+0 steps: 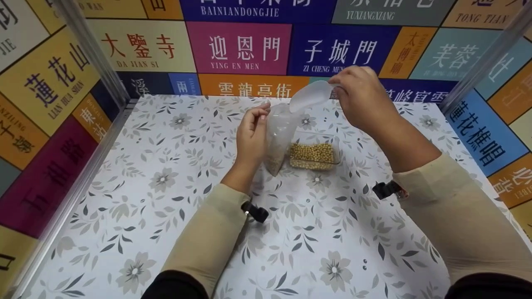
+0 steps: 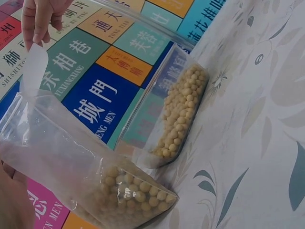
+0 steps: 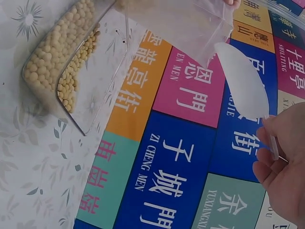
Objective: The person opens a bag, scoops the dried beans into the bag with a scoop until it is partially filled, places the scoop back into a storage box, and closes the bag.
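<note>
My left hand (image 1: pixel 252 135) grips a clear plastic bag (image 1: pixel 279 133) near its top and keeps it upright; soybeans (image 2: pixel 136 193) fill its lower corner. In my right hand (image 1: pixel 362 99) is the handle of a white translucent scoop (image 1: pixel 311 96), pinched between thumb and fingers. The scoop (image 3: pixel 245 81) tilts down toward the bag, its tip right at the bag's mouth. No beans show on the scoop. Just right of the bag stands a clear rectangular container (image 1: pixel 337 155) partly filled with soybeans (image 1: pixel 311 153).
A white table (image 1: pixel 224 257) with a grey floral cover lies under everything. Panels with coloured lettering (image 1: pixel 239 47) rise behind it and at both sides. Black wrist cameras (image 1: pixel 257 212) sit on both sleeves.
</note>
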A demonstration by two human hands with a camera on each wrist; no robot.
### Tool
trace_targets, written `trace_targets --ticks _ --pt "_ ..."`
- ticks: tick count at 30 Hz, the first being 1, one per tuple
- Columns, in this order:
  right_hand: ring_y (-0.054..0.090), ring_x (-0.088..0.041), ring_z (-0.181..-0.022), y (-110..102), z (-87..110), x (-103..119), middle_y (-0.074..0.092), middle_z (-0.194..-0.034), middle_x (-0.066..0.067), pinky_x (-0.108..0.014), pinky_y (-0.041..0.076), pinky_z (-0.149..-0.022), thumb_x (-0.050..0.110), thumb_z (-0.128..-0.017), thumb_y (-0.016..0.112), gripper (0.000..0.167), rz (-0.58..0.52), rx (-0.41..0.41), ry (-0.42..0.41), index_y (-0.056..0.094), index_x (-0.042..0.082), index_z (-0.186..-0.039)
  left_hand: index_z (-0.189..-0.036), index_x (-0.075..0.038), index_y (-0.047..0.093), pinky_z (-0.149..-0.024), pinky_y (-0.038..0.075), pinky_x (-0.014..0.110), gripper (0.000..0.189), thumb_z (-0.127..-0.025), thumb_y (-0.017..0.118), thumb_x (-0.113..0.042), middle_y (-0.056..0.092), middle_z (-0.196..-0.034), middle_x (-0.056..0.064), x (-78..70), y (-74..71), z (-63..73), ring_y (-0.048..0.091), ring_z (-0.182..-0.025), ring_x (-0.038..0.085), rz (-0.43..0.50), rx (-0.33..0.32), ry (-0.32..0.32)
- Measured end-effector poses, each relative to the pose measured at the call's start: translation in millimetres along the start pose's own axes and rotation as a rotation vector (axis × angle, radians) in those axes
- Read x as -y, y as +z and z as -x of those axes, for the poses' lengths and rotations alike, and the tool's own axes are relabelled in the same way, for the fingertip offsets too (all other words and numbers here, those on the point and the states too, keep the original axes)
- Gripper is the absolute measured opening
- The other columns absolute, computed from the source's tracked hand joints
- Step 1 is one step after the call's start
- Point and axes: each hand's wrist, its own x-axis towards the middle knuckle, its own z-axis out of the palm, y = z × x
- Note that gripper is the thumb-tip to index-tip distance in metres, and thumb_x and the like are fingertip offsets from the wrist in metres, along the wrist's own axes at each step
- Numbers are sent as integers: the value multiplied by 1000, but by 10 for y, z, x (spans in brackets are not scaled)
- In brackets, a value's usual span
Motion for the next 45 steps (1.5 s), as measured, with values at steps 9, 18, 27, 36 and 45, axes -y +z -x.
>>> trace_targets --ticks 9,18,27,36,45 --pt "50 -36 -141 73 130 -104 63 -144 -12 -58 42 -119 21 -112 54 32 -96 -18 78 70 9 -137 -117 2 62 -122 47 26 18 -113 48 -9 68 -144 13 -1 -6 -1 64 -137 20 -24 -7 7" --pt "51 -31 -141 260 433 -359 60 -147 -10 -51 52 -106 24 -113 54 34 -225 -79 225 69 12 -140 -116 2 62 -123 47 26 16 -111 49 -7 69 -144 14 0 3 -6 65 -137 21 -9 -10 3" --pt "55 -28 -140 578 645 -630 60 -148 -8 -48 50 -109 31 -114 51 37 -312 -103 362 67 14 -142 -118 2 62 -123 47 26 18 -113 48 -10 68 -144 11 11 -1 2 63 -138 18 -7 -1 -2" --pt "59 -27 -132 816 798 -758 62 -147 -8 -33 45 -95 28 -112 54 34 -356 -127 363 69 12 -139 -118 1 62 -124 47 28 19 -113 48 -10 68 -144 12 0 -5 3 63 -139 21 7 -3 -17" --pt "54 -35 -142 929 830 -818 63 -145 -12 -53 47 -115 23 -112 55 32 -293 -59 369 69 9 -137 -117 0 62 -123 46 26 16 -112 49 -8 69 -143 9 15 -1 -2 63 -139 17 8 2 -11"
